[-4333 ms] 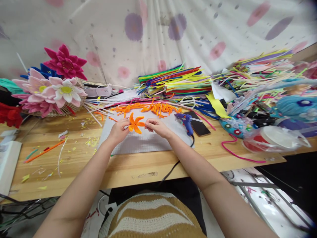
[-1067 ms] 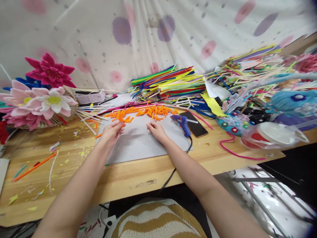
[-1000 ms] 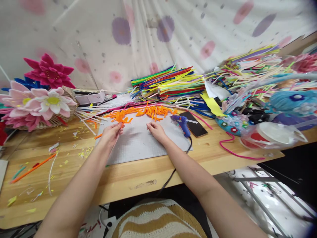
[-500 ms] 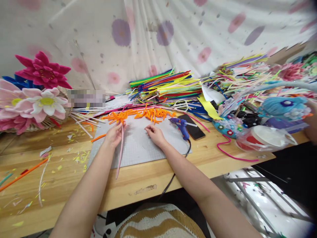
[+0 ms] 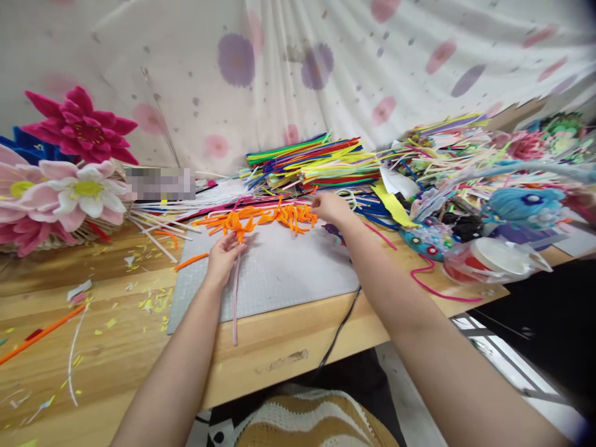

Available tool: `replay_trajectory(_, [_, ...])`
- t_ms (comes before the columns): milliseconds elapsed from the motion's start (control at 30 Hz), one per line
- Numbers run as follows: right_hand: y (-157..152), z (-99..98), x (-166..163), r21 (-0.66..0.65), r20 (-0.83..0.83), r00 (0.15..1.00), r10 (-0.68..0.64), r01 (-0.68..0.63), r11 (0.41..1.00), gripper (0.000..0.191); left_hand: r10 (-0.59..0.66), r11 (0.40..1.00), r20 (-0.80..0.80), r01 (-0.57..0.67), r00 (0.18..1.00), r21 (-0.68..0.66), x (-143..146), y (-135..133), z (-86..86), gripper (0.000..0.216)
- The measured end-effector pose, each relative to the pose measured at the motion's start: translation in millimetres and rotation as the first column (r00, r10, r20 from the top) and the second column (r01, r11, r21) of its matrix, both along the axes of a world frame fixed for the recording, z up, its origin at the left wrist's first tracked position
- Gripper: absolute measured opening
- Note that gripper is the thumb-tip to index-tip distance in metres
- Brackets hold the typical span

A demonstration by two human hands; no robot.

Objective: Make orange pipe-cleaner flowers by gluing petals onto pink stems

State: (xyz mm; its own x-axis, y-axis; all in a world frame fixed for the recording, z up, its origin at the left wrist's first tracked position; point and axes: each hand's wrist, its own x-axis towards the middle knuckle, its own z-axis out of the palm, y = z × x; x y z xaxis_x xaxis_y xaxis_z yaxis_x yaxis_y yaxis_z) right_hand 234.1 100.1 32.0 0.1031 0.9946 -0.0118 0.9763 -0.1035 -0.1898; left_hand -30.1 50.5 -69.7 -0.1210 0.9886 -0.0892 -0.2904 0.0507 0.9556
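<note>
My left hand (image 5: 224, 253) is closed on the top of a long pale pink pipe cleaner (image 5: 235, 304) that runs down over the grey cutting mat (image 5: 284, 267) and past the table edge. A small orange pipe-cleaner flower (image 5: 238, 225) sits right at its fingertips. My right hand (image 5: 328, 208) reaches to the far end of the heap of orange bent pieces (image 5: 279, 215), fingers curled, beside white scissors (image 5: 352, 198). Whatever its fingers hold is hidden. The blue glue gun (image 5: 333, 230) is mostly covered by my right forearm.
Stacked coloured pipe cleaners (image 5: 321, 161) lie behind the mat, with more piled at the right. Large felt flowers (image 5: 79, 186) stand at the left. A blue yarn piece (image 5: 526, 205), a plastic-wrapped tub (image 5: 488, 261) and a pink pipe-cleaner loop (image 5: 431, 287) lie at the right. A black cable (image 5: 342, 323) hangs over the edge.
My right hand has left the mat and reached back to the right toward the scissors. My left hand had set the orange flower by the heap and picked up the pink pipe cleaner.
</note>
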Motion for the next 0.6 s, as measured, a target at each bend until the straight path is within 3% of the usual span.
replay_trajectory(100, [28, -1.1, 17, -0.187, 0.206, 0.978, -0.040, 0.079, 0.979, 0.030, 0.047, 0.999, -0.038, -0.046, 0.998, 0.026, 3, 0, -1.2, 0.049])
replay_trajectory(167, [39, -11.7, 21, -0.250, 0.247, 0.966, -0.075, 0.139, 0.958, 0.034, 0.095, 0.995, -0.082, -0.092, 0.992, 0.040, 5, -1, -1.9, 0.040])
replay_trajectory(300, [42, -34.5, 24, -0.236, 0.248, 0.961, -0.121, 0.181, 0.955, 0.028, 0.139, 0.990, -0.159, -0.131, 0.977, 0.058, 8, -3, -0.5, 0.024])
replay_trajectory(400, [40, -39.7, 26, -0.196, 0.239, 0.961, -0.141, 0.190, 0.962, 0.025, 0.176, 0.982, -0.147, -0.163, 0.973, 0.096, 6, -5, 2.6, 0.023])
replay_trajectory(500, [42, -28.0, 27, -0.148, 0.230, 0.961, -0.154, 0.191, 0.970, 0.021, 0.244, 0.962, -0.140, -0.220, 0.960, 0.163, 4, -8, 4.4, 0.023])
replay_trajectory(600, [43, -0.4, 22, -0.028, 0.177, 0.970, -0.169, 0.177, 0.984, 0.014, 0.317, 0.931, -0.150, -0.278, 0.936, 0.236, 1, -10, 5.1, 0.021])
